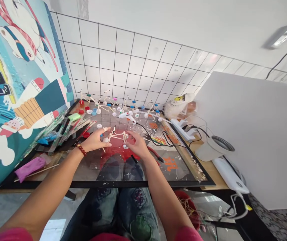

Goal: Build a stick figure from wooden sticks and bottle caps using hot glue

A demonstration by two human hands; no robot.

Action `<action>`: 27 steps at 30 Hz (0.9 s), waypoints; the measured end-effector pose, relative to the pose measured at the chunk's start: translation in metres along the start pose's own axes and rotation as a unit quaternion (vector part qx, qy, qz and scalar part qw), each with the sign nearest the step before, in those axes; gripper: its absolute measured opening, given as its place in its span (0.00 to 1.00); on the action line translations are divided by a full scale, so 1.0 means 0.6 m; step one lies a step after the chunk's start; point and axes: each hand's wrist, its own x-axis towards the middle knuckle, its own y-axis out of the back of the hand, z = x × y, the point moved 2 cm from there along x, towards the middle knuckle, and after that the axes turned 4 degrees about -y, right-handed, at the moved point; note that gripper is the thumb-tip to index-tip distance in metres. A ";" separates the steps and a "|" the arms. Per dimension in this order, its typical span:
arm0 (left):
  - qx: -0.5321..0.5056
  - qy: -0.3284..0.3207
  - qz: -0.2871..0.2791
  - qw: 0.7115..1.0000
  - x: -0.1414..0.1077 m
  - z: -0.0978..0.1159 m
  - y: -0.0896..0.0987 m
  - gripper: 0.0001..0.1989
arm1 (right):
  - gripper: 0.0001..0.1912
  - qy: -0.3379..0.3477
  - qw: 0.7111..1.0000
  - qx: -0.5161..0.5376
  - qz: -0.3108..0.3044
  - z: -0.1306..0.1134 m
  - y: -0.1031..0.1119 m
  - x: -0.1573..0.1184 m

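A small model car (118,135) made of pale wooden sticks, with white bottle caps at its ends, is held just above the glass tabletop. My left hand (93,140) grips its left end between thumb and fingers, beside a short upright stick with a dark tip. At the other end, my right hand (138,146) pinches the sticks near a cap. A white glue gun (128,116) lies behind the model, its black cord running right. Further back stand several similar stick models (124,107) with white, blue, green and pink caps.
Loose caps (89,111), a green block (74,116) and a pile of sticks and tools (66,130) lie left. A pink-purple pouch (30,168) sits front left. On the right are a power strip (183,130), a white cup-shaped container (214,148) and a plastic bag (180,106).
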 end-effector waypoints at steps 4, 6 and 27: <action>0.021 0.008 -0.022 1.000 -0.001 0.000 0.007 0.45 | 0.33 -0.004 1.000 -0.003 -0.026 -0.001 0.010 -0.004; 0.015 0.011 -0.034 0.999 0.000 -0.004 0.006 0.46 | 0.39 -0.001 0.999 -0.016 -0.051 -0.005 0.012 -0.006; -0.127 0.040 0.041 0.990 0.004 -0.016 0.015 0.44 | 0.41 0.004 1.000 -0.009 -0.029 -0.057 0.050 -0.022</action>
